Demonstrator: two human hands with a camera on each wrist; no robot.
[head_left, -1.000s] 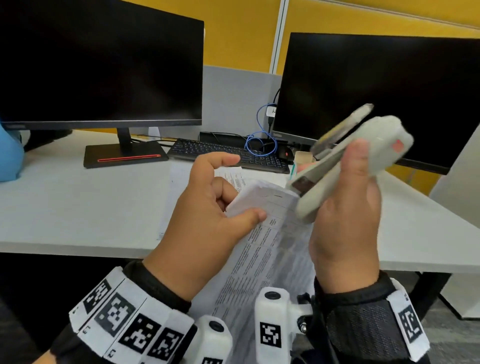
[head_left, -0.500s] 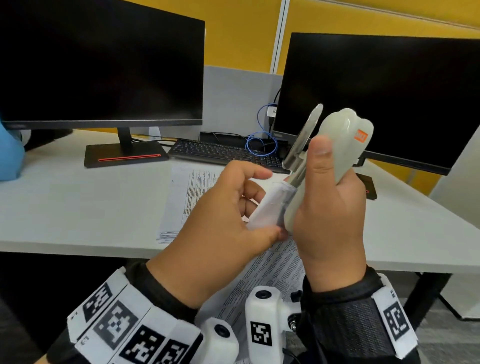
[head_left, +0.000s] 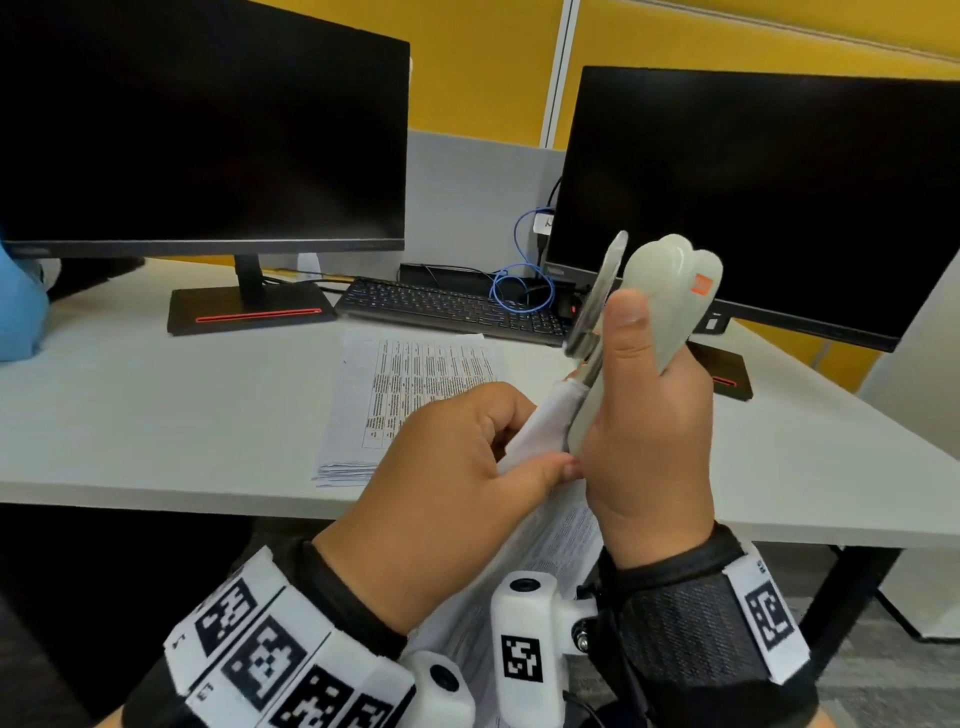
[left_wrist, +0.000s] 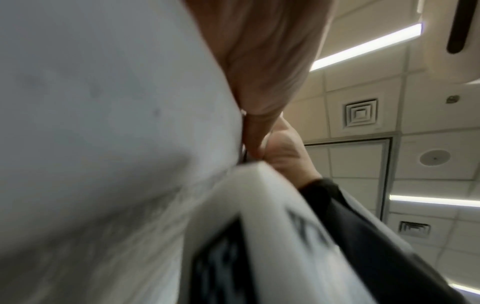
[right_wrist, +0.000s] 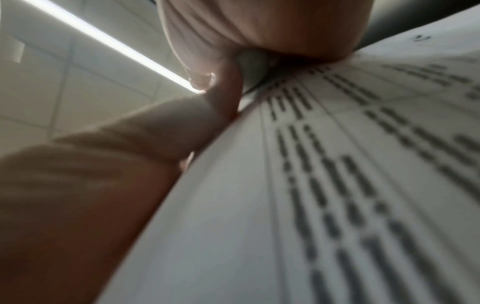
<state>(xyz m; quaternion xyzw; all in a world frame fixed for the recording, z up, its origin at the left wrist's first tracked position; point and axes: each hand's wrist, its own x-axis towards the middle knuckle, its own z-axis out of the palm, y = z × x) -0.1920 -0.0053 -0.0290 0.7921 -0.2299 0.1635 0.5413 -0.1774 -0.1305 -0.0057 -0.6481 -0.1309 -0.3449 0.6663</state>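
Note:
My right hand (head_left: 644, 415) grips a pale grey stapler (head_left: 660, 291), held upright in front of me, its metal arm (head_left: 602, 291) standing slightly apart from the body. My left hand (head_left: 467, 467) pinches the top corner of a set of printed sheets (head_left: 540, 426) and holds it at the stapler's mouth. The sheets hang down between my wrists (head_left: 550, 551). In the right wrist view the printed sheets (right_wrist: 337, 185) fill the lower right and the stapler's end (right_wrist: 252, 67) shows between palm and paper. The left wrist view shows the blurred sheets (left_wrist: 103, 123) and my fingers (left_wrist: 259, 61).
A stack of printed papers (head_left: 410, 395) lies on the white desk (head_left: 156, 415). Behind it are a black keyboard (head_left: 447, 306), two dark monitors (head_left: 197, 130) (head_left: 769, 197), a blue cable (head_left: 519, 280) and a blue object (head_left: 18, 312) at the far left.
The stapler has swung from tilted to upright and nearer the middle. My left hand has brought the corner of the sheets up to its mouth; the desk stack is uncovered.

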